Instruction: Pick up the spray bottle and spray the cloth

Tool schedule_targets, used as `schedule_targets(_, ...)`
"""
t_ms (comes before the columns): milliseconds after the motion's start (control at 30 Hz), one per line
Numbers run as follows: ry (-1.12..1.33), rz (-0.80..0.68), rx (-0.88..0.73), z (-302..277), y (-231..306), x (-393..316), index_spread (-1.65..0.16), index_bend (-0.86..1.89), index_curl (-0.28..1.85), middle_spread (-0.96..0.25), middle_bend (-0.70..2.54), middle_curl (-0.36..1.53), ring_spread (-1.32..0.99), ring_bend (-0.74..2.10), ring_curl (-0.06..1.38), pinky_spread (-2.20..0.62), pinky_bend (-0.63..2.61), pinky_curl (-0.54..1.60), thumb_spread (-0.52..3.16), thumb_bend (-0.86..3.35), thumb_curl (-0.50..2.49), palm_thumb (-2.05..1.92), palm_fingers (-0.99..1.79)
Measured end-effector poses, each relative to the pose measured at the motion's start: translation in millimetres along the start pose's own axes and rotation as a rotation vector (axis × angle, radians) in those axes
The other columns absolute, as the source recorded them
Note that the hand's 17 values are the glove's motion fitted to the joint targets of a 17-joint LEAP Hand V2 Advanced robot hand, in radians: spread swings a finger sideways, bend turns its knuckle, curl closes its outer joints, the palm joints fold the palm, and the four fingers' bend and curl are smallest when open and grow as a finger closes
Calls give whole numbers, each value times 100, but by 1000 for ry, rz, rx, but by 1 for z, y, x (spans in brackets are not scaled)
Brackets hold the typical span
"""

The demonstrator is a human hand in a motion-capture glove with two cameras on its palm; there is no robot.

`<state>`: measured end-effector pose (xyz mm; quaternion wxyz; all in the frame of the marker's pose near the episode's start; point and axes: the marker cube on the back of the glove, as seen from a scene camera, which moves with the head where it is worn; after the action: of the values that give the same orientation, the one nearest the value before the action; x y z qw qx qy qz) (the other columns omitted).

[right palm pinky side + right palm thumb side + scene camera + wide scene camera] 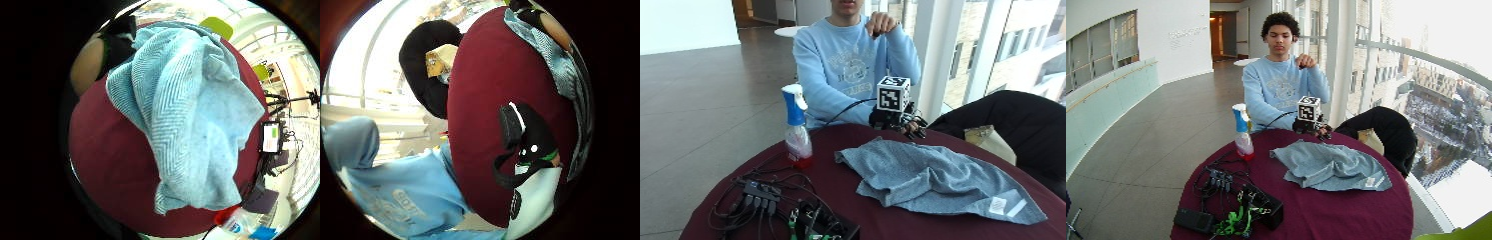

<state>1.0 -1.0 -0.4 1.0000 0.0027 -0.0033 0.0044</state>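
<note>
The spray bottle [797, 129], clear with a blue trigger head and a red base, stands upright on the dark red table [840, 185], left of the cloth in the outside view. A light blue cloth [933, 177] lies crumpled across the table's middle and right. My gloved right hand [903, 124] is at the table's far edge, just behind the cloth's far corner, with its fingers relaxed and nothing in them. The bottle is well apart from the hand. The little finger side palm view is mostly filled by the cloth [190, 110], with the bottle [235, 221] beyond it.
A tangle of cables and black boxes [773, 205] covers the table's near left. A black jacket [1013, 120] hangs over a chair on the right. The person's bare hand [881, 22] is raised at chest height, away from the table.
</note>
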Motion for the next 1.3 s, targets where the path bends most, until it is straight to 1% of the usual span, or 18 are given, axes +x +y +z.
schedule_targets(167, 1, 11, -9, -1, -1, 3, -30, 17, 13, -4, 37, 15, -1, 30, 13, 13, 33, 14, 66, 36, 13, 56, 57)
schedule_targets(333, 2, 38, -3, -4, 0, 9, -36, 16, 18, -5, 34, 18, -2, 31, 17, 16, 33, 19, 87, 36, 16, 59, 55)
schedule_targets(467, 31, 41, -11, -5, 3, 14, -38, 14, 19, -5, 26, 19, -2, 34, 20, 18, 36, 22, 98, 33, 18, 59, 49)
schedule_targets(767, 41, 61, -7, -11, 16, 18, -40, 16, 22, -5, 25, 24, -2, 33, 22, 19, 36, 26, 110, 27, 21, 60, 49)
schedule_targets(1033, 57, 76, 39, -34, 78, 12, -40, 13, 23, -5, 29, 29, -1, 32, 23, 19, 34, 28, 114, 22, 23, 62, 49)
schedule_targets(1300, 21, 171, 84, -58, 158, 19, -40, 13, 23, -6, 29, 32, -1, 30, 25, 19, 33, 29, 114, 15, 24, 61, 50)
